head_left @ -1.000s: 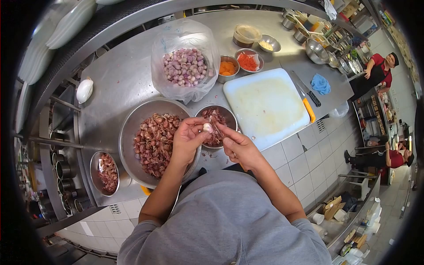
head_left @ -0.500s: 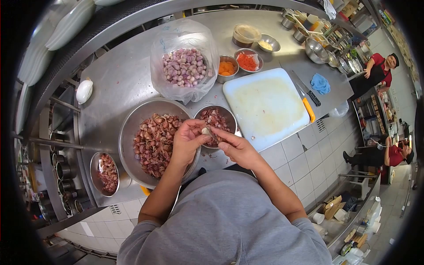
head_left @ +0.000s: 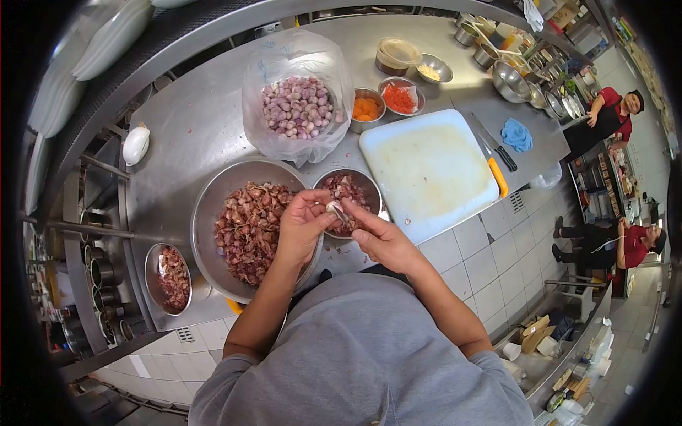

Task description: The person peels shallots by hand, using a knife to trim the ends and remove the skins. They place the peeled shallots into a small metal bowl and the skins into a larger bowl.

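Observation:
Between the thumb and fingers of my left hand point(head_left: 300, 226) is a small pale shallot point(head_left: 332, 206). My right hand point(head_left: 386, 243) is closed around a small knife point(head_left: 344, 216), its short blade against the shallot; the handle is hidden in the palm. Both hands are over the near edge of a small steel bowl point(head_left: 374, 186) of reddish shallot skins. To the left, partly behind my left forearm, a large steel bowl point(head_left: 204, 202) holds many unpeeled shallots point(head_left: 249, 231). Beyond it stands a clear plastic bag point(head_left: 259, 131) of peeled purple-white shallots point(head_left: 298, 106).
A white cutting board point(head_left: 430, 174) lies to the right, with a black-handled knife point(head_left: 506, 157) and blue cloth point(head_left: 517, 135) beyond. Bowls of orange point(head_left: 366, 109) and red point(head_left: 399, 98) food stand behind. An oval bowl point(head_left: 148, 273) sits left. Two people stand far right.
The shallot and blade have turned slightly between my fingers, so more of the blade shows. At far right, one person has shifted their arms and legs.

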Tool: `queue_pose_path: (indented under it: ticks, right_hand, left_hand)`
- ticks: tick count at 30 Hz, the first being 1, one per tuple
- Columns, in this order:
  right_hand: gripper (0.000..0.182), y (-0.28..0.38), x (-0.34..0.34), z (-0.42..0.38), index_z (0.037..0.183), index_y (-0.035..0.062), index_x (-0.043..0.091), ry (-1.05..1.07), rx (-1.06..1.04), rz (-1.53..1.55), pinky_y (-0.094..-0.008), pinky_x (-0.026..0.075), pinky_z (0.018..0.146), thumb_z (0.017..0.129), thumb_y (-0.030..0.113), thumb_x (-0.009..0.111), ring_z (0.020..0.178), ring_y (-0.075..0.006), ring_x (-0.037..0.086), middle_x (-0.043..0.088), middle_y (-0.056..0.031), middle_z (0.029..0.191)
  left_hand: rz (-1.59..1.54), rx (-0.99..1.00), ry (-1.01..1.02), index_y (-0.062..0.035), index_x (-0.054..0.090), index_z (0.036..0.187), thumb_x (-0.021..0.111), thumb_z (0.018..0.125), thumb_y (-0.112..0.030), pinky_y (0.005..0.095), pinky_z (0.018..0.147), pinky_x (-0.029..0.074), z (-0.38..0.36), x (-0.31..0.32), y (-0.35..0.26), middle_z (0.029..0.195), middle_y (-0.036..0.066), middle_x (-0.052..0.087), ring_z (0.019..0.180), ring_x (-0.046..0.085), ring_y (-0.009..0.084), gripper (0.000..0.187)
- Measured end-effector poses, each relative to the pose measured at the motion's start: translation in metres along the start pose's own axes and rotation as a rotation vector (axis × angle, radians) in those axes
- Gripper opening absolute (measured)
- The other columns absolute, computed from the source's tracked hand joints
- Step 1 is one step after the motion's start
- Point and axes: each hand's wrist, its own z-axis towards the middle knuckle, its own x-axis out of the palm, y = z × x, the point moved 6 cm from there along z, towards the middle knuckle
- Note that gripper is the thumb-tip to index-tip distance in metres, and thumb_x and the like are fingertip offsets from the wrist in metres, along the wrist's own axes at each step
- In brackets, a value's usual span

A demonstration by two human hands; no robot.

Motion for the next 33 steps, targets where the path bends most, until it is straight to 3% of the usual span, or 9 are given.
queue_pose_path:
  ticks: [2, 6, 8, 9, 11, 14, 18, 20, 33]
  right_hand:
    - [0.051, 0.001, 0.004, -0.001, 0.148, 0.0071, 0.036, 0.045, 0.092, 0.035, -0.0284, 0.026, 0.112, 0.1, 0.015, 0.052, 0.138, -0.0159, 0.035, 0.039, -0.0076, 0.151]
    - [0.051, -0.001, 0.003, -0.001, 0.147, 0.0072, 0.036, 0.057, 0.128, -0.004, -0.0289, 0.026, 0.112, 0.099, 0.015, 0.053, 0.138, -0.0161, 0.035, 0.043, -0.0084, 0.148]
    - [0.05, -0.003, 0.002, -0.001, 0.147, 0.0103, 0.038, 0.056, 0.087, -0.065, -0.0252, 0.042, 0.098, 0.099, 0.015, 0.053, 0.118, -0.0118, 0.053, 0.047, -0.0052, 0.145]
    - [0.05, -0.002, 0.002, -0.002, 0.147, 0.0103, 0.038, 0.056, 0.087, -0.066, -0.0252, 0.042, 0.098, 0.099, 0.015, 0.053, 0.118, -0.0118, 0.053, 0.047, -0.0052, 0.145]
    - [0.049, -0.009, 0.003, -0.006, 0.147, 0.015, 0.04, 0.087, 0.259, 0.044, -0.0194, 0.047, 0.069, 0.099, 0.015, 0.053, 0.084, -0.0045, 0.054, 0.051, -0.0012, 0.14]
    - [0.049, -0.004, 0.005, -0.004, 0.147, 0.019, 0.04, 0.038, 0.128, 0.077, -0.0172, 0.035, 0.052, 0.099, 0.016, 0.053, 0.065, -0.0014, 0.039, 0.057, 0.0039, 0.125]
    - [0.05, -0.009, 0.002, -0.003, 0.147, 0.0201, 0.04, 0.024, 0.117, 0.031, -0.0178, 0.035, 0.051, 0.099, 0.017, 0.053, 0.062, -0.0014, 0.039, 0.06, 0.006, 0.098]
    - [0.048, -0.016, 0.002, -0.005, 0.146, 0.0217, 0.042, 0.045, 0.214, 0.223, -0.0185, 0.031, 0.048, 0.099, 0.018, 0.053, 0.058, -0.002, 0.035, 0.047, 0.0083, 0.075]
    - [0.047, -0.027, -0.007, -0.001, 0.146, 0.0268, 0.042, -0.085, 0.265, 0.407, -0.0185, 0.029, 0.047, 0.1, 0.024, 0.053, 0.056, -0.0033, 0.035, 0.04, 0.0068, 0.067]
  left_hand:
    - [0.005, 0.01, 0.04, -0.0029, 0.053, 0.118, 0.065, 0.083, 0.009, 0.0315, 0.082, 0.058, -0.001, -0.001, 0.001, 0.111, 0.007, 0.06, 0.097, 0.062, 0.016, 0.039]
    - [0.035, 0.016, 0.049, -0.0027, 0.053, 0.117, 0.066, 0.083, 0.009, 0.0312, 0.082, 0.058, -0.002, -0.001, -0.002, 0.108, 0.006, 0.061, 0.096, 0.062, 0.0153, 0.039]
    - [0.041, 0.012, 0.042, -0.0028, 0.053, 0.117, 0.067, 0.082, 0.009, 0.03, 0.082, 0.057, -0.002, -0.003, -0.002, 0.106, 0.007, 0.061, 0.095, 0.062, 0.0145, 0.039]
    - [0.04, 0.012, 0.041, -0.0028, 0.053, 0.117, 0.067, 0.082, 0.009, 0.03, 0.082, 0.057, -0.002, -0.002, -0.003, 0.106, 0.007, 0.061, 0.095, 0.062, 0.0145, 0.039]
    - [0.057, -0.004, 0.017, -0.0024, 0.054, 0.116, 0.067, 0.082, 0.007, 0.0306, 0.077, 0.057, -0.002, 0.0, -0.004, 0.102, 0.005, 0.059, 0.093, 0.062, 0.0148, 0.038]
    - [0.084, 0.025, 0.059, -0.003, 0.053, 0.117, 0.068, 0.081, 0.008, 0.0294, 0.082, 0.056, -0.002, -0.002, -0.003, 0.106, 0.007, 0.062, 0.095, 0.062, 0.014, 0.04]
    - [0.111, 0.054, 0.082, -0.0029, 0.053, 0.117, 0.068, 0.081, 0.009, 0.0304, 0.083, 0.056, -0.002, -0.002, -0.002, 0.108, 0.007, 0.06, 0.097, 0.061, 0.0145, 0.041]
    - [0.036, 0.014, 0.063, -0.0029, 0.053, 0.118, 0.066, 0.082, 0.01, 0.031, 0.083, 0.056, -0.003, -0.001, 0.0, 0.112, 0.008, 0.059, 0.098, 0.061, 0.0155, 0.041]
    - [-0.087, -0.093, 0.028, -0.0042, 0.049, 0.129, 0.058, 0.088, 0.002, 0.0344, 0.085, 0.057, 0.0, 0.005, -0.005, 0.116, 0.013, 0.06, 0.101, 0.065, 0.0255, 0.043]
